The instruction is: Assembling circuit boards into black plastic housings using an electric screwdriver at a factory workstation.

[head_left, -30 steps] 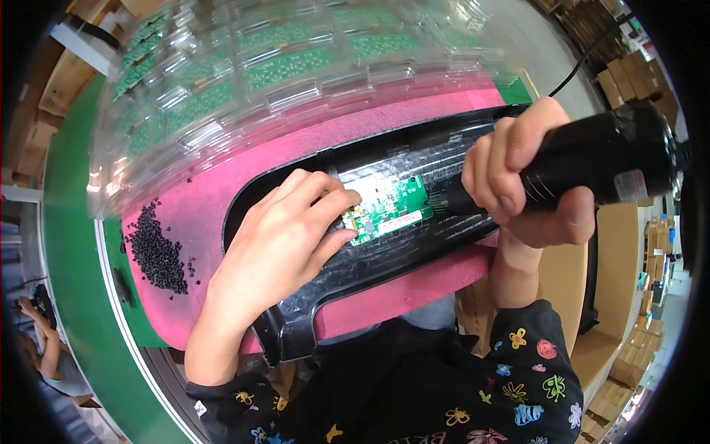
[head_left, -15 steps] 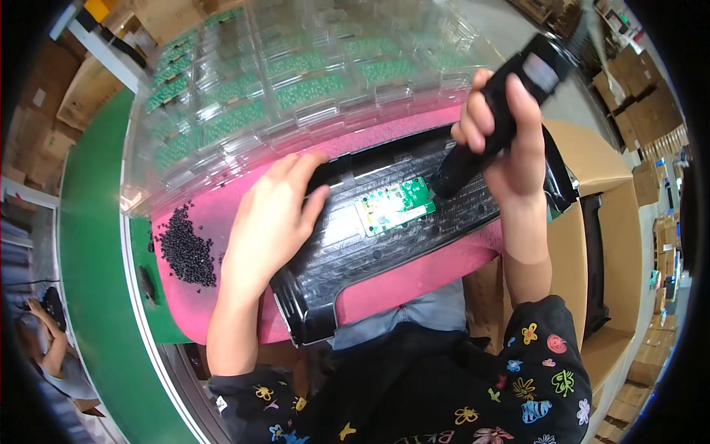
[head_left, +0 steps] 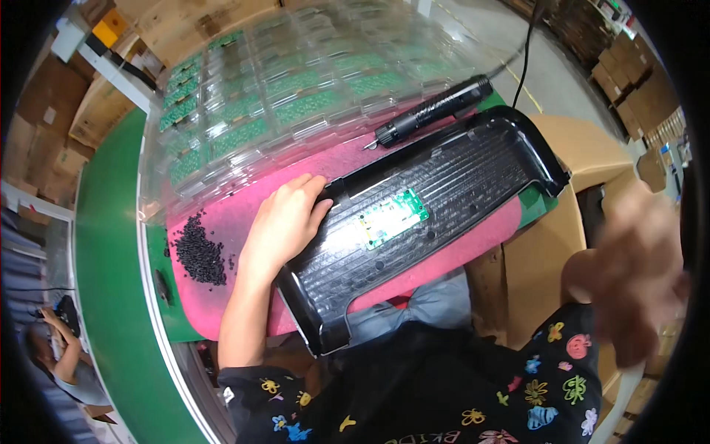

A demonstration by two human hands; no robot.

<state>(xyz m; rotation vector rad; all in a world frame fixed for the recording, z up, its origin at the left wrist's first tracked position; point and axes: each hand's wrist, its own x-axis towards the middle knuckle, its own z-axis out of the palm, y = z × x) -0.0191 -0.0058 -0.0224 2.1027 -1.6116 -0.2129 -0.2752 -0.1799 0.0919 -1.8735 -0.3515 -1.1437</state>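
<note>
The green table point(head_left: 111, 237) ran away on my left, with a pink mat point(head_left: 200, 318) laid over it, and past its far edge the grey floor point(head_left: 481, 33) led to stacked cardboard cartons point(head_left: 629, 89). A person point(head_left: 66, 362) sat at the far left. On the far side of the mat stood the clear plastic trays point(head_left: 436, 48), green circuit boards point(head_left: 303, 107) in rows in their compartments; an open cardboard box point(head_left: 543, 237) was at my right. The long black housing point(head_left: 458, 166) lay open side up across the mat, one green-and-white board point(head_left: 396, 218) inside it near the middle, and left of it was a loose heap of tiny black pieces point(head_left: 200, 251). My left hand point(head_left: 287, 220) grasped the housing's left end. Half a second earlier my right hand point(head_left: 632, 270) had the black screwdriver point(head_left: 433, 111) at the board; now the tool lay released between housing and trays, and that hand was off to the right, too blurred to tell whether it gripped anything.
</note>
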